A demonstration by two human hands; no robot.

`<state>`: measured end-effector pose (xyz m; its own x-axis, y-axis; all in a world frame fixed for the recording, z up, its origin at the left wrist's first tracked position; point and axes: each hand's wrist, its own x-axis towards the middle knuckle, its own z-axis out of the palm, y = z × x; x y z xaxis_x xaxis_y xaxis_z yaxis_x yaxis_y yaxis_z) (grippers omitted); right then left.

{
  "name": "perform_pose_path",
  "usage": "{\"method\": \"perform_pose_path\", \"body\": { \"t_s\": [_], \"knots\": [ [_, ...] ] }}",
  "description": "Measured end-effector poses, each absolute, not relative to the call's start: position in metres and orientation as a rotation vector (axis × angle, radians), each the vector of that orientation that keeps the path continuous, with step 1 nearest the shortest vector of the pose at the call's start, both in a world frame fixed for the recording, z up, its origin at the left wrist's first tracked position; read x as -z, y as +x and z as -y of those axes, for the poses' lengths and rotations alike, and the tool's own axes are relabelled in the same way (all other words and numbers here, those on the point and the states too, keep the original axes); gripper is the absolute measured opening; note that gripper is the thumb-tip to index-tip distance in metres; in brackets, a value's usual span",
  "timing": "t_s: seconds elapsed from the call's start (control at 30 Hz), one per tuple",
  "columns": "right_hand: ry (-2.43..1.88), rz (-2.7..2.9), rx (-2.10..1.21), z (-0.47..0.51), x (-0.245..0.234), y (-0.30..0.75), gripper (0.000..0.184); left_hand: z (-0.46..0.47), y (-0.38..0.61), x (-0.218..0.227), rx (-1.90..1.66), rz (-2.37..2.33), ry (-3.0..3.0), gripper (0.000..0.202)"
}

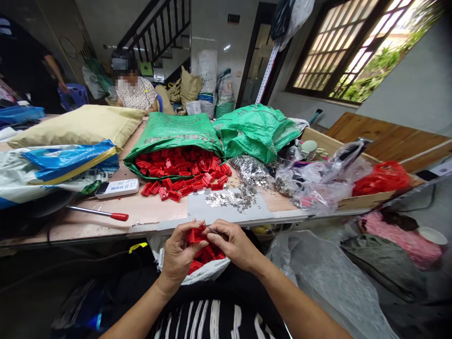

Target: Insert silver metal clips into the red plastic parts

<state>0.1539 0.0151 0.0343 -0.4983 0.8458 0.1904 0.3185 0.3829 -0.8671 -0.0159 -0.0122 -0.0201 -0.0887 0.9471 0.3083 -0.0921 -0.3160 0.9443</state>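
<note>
The left hand (177, 256) grips a red plastic part (195, 235) above loose red parts (206, 256) in the lap, while the right hand (235, 245) pinches a thin metal pin (212, 230) at it, a close, steady hold suiting such small pieces.

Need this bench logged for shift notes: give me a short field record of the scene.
Left hand: holds a red plastic part
Right hand: pinches a small metal piece at the red plastic part
Lap: white plastic bag holding more red parts
Bench: green woven sack spilling red parts; silver metal pieces on a grey board
Also on bench: red-handled screwdriver; white remote control
Background: seated co-worker
</note>
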Motion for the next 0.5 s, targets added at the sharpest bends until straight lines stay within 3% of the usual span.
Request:
{"method": "perform_pose_path", "body": {
  "t_s": [0.13,0.5],
  "knots": [
    [-0.977,1.804,-1.294,-0.021,-0.029,0.164,0.023,0.013,-0.017,0.022,-1.542,-1.002,1.347,0.033],
    [-0.997,1.654,-1.459,-0.021,-0.019,0.153,0.028,0.014,-0.017,0.022,-1.549,-1.032,1.544,0.032]
  ]
}}
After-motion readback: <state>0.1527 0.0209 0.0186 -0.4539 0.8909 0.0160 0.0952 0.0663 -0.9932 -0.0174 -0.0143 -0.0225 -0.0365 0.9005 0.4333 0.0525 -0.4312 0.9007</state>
